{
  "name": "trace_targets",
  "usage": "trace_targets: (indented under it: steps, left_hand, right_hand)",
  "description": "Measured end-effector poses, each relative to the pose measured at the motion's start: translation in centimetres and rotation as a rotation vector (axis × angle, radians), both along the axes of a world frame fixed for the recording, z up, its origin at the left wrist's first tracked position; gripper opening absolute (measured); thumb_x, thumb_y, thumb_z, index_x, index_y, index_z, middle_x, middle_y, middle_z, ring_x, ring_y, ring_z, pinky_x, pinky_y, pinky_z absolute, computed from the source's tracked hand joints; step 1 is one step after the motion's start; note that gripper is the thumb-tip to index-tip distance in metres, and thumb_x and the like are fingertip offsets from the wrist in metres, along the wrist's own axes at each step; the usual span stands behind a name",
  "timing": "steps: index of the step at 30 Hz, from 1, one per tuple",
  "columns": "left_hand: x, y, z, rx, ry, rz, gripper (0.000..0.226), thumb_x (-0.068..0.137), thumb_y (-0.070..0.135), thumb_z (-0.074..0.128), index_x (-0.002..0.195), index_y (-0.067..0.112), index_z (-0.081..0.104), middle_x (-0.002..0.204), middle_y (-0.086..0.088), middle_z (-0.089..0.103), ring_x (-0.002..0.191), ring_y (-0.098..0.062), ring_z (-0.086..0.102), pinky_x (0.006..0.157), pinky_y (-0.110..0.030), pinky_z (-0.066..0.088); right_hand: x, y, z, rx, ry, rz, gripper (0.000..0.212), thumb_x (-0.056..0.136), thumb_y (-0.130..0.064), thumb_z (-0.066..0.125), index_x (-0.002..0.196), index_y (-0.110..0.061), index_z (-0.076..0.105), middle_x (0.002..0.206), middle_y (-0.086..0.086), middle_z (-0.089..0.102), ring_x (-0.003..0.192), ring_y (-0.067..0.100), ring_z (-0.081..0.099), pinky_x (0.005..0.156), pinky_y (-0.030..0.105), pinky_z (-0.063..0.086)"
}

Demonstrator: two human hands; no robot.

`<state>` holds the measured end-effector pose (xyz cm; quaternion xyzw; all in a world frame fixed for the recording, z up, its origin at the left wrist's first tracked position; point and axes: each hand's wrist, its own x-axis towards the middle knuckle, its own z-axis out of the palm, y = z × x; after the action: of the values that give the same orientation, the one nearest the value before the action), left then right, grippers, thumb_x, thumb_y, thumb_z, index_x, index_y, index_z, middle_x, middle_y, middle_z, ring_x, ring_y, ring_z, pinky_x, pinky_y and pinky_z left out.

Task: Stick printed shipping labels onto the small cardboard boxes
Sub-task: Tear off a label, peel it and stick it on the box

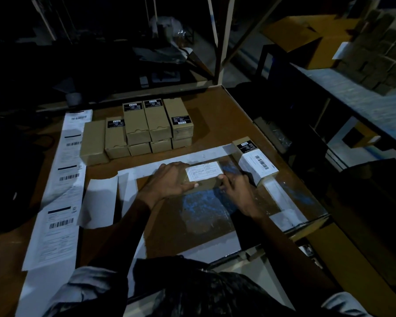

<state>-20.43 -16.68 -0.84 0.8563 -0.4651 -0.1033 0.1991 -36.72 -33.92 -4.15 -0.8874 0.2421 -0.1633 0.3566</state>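
You press a label (pixel 204 170) onto 1 box (pixel 201 187) with flat left hand (pixel 172 179); your right hand (pixel 234 187) pinches its edge. 1 labelled box (pixel 258 167) sits at the table's (pixel 226 115) right edge; the unlabelled stack (pixel 135 129) waits at its far edge.

Small cardboard boxes (pixel 137 126): tan-brown, several bearing black stickers with white print; shipping label (pixel 204 171) under the hands: white, fine dark ruled lines. Label strip (pixel 62 191): white, black barcodes, dark bars; table (pixel 215 120): brown.
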Motion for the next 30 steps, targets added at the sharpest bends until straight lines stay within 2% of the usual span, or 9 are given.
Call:
trace_targets:
  steps: [4, 8, 10, 14, 18, 21, 23, 26, 30]
  left_hand:
    - [-0.2, 0.1, 0.0, -0.019, -0.024, -0.014, 0.066, 0.084, 0.056, 0.071, 0.138, 0.022, 0.055, 0.133, -0.004, 0.063, 0.119, -0.022, 0.057, 0.099, -0.041, 0.047]
    - [-0.1, 0.2, 0.0, -0.02, -0.019, -0.011, 0.067, 0.083, 0.057, 0.071, 0.138, 0.023, 0.055, 0.135, -0.003, 0.062, 0.12, -0.021, 0.057, 0.098, -0.041, 0.047]
    - [-0.1, 0.3, 0.0, -0.014, -0.014, -0.012, 0.068, 0.083, 0.056, 0.071, 0.139, 0.022, 0.054, 0.136, -0.003, 0.061, 0.122, -0.021, 0.056, 0.1, -0.042, 0.046]
    - [-0.1, 0.3, -0.2, -0.009, -0.028, -0.022, 0.069, 0.084, 0.056, 0.071, 0.14, 0.02, 0.053, 0.137, -0.004, 0.061, 0.122, -0.022, 0.056, 0.101, -0.042, 0.044]
    - [-0.2, 0.5, -0.5, -0.022, -0.051, -0.041, 0.068, 0.084, 0.057, 0.07, 0.139, 0.021, 0.053, 0.135, -0.003, 0.062, 0.121, -0.021, 0.056, 0.101, -0.04, 0.043]
    - [-0.2, 0.6, -0.6, -0.035, -0.064, -0.047, 0.069, 0.083, 0.055, 0.072, 0.14, 0.02, 0.052, 0.136, -0.003, 0.061, 0.123, -0.021, 0.055, 0.101, -0.038, 0.041]
    - [-0.3, 0.7, -0.8, -0.04, -0.072, -0.05, 0.071, 0.082, 0.057, 0.07, 0.14, 0.02, 0.052, 0.137, -0.003, 0.06, 0.124, -0.021, 0.054, 0.102, -0.037, 0.039]
    - [-0.2, 0.7, -0.8, -0.044, -0.073, -0.06, 0.072, 0.083, 0.057, 0.071, 0.141, 0.02, 0.051, 0.138, -0.003, 0.059, 0.125, -0.021, 0.053, 0.103, -0.036, 0.037]
    - [-0.4, 1.0, -0.9, -0.054, -0.095, -0.103, 0.071, 0.082, 0.058, 0.071, 0.141, 0.022, 0.05, 0.139, -0.002, 0.058, 0.126, -0.02, 0.052, 0.104, -0.036, 0.034]
  right_hand:
    - [0.4, 1.6, 1.0, -0.02, 0.029, -0.003, 0.04, 0.088, -0.049, 0.07, 0.117, -0.021, 0.067, 0.104, -0.019, 0.061, 0.095, -0.005, 0.057, 0.074, 0.005, 0.035]
    - [0.9, 1.7, 0.1, -0.087, 0.017, -0.056, 0.042, 0.091, -0.042, 0.071, 0.121, -0.014, 0.067, 0.119, 0.0, 0.069, 0.107, 0.01, 0.064, 0.084, 0.017, 0.043]
    - [0.6, 1.0, -0.6, -0.078, 0.04, -0.059, 0.035, 0.096, -0.037, 0.065, 0.119, -0.011, 0.07, 0.116, 0.006, 0.072, 0.106, 0.018, 0.068, 0.084, 0.02, 0.046]
    - [-0.3, 0.0, -0.3, -0.051, -0.01, -0.028, 0.031, 0.103, -0.028, 0.055, 0.105, -0.006, 0.077, 0.093, 0.011, 0.077, 0.085, 0.02, 0.073, 0.064, 0.001, 0.039]
    - [-0.7, 0.6, 0.5, -0.056, -0.075, 0.039, 0.03, 0.1, -0.029, 0.06, 0.114, -0.005, 0.073, 0.104, -0.001, 0.073, 0.091, 0.004, 0.062, 0.07, -0.006, 0.035]
    - [-0.7, 1.0, 0.3, -0.04, -0.081, -0.005, 0.027, 0.097, -0.024, 0.066, 0.113, -0.005, 0.074, 0.103, -0.008, 0.066, 0.092, 0.004, 0.06, 0.068, -0.007, 0.035]
    - [-0.7, 0.6, -0.3, 0.04, -0.075, -0.026, 0.028, 0.099, -0.028, 0.063, 0.103, -0.005, 0.077, 0.101, 0.003, 0.076, 0.089, 0.015, 0.072, 0.069, 0.004, 0.048]
    - [-1.1, -1.1, -2.4, 0.181, -0.074, -0.048, 0.037, 0.098, -0.043, 0.058, 0.102, -0.011, 0.077, 0.096, 0.004, 0.078, 0.088, 0.022, 0.076, 0.082, 0.044, 0.06]
    - [-1.5, -0.9, -2.0, 0.409, -0.149, -0.081, 0.024, 0.105, -0.015, 0.05, 0.104, -0.009, 0.074, 0.102, 0.003, 0.078, 0.094, 0.022, 0.075, 0.088, 0.045, 0.06]
